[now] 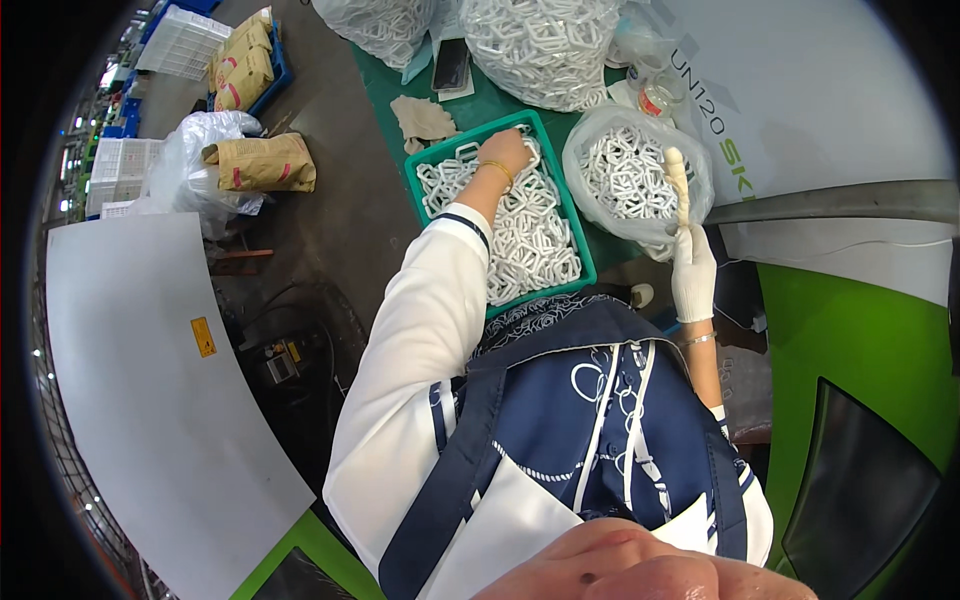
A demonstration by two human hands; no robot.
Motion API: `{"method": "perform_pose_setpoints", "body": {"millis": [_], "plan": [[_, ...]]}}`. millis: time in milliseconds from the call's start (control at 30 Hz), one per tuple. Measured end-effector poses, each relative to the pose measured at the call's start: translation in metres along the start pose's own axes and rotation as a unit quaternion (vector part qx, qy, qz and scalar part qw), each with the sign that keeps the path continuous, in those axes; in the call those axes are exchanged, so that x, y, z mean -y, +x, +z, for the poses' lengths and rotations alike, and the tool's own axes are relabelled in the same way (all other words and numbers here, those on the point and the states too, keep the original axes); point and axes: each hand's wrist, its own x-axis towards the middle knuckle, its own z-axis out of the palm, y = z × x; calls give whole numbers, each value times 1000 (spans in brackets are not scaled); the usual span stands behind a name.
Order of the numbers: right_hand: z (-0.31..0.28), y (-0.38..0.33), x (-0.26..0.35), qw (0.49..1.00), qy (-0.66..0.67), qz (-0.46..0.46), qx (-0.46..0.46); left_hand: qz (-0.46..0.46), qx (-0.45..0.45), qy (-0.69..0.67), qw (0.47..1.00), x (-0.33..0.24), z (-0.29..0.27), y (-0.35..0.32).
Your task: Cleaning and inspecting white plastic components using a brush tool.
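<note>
My bare left hand (504,151), with a gold bracelet at the wrist, reaches into the far end of a green plastic basket (588,262). Its fingers are curled down among white plastic chain links (530,232); what they grip is hidden. On the right, my right hand (692,275) wears a white glove. Its fingers are closed on the lower end of a cream, knobbly stick (678,185), which points away from me. The stick is beside a clear plastic bag (578,168) filled with more white links (630,170).
Two large bags of links (545,45) (385,30) stand at the back of the green table (380,85). A phone (451,65), a beige cloth (424,119) and a jar (655,100) lie nearby. Grey-white machine panels (140,380) flank me. Brown sacks (265,163) are at the far left.
</note>
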Motion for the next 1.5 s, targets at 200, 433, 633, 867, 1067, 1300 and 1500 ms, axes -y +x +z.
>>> {"method": "perform_pose_setpoints", "body": {"millis": [200,433,633,867,1067,1300,1500], "plan": [[-2,-2,-17,999,-32,32,-5,82,-2,46,996,0,-5,-11],[3,1,-15,998,-13,36,43,-6,29,-443,896,34,2,-40],[30,7,22,995,10,-13,99,43,122,-619,775,-33,-54,-110],[50,17,66,970,178,0,163,141,111,-625,760,-102,-67,-154],[42,16,54,965,152,-17,212,209,24,-449,869,-108,-70,-159],[34,18,40,964,174,19,199,158,273,-692,650,-104,-72,-159],[26,21,50,950,220,44,217,116,284,-731,609,-110,-81,-167]]}}
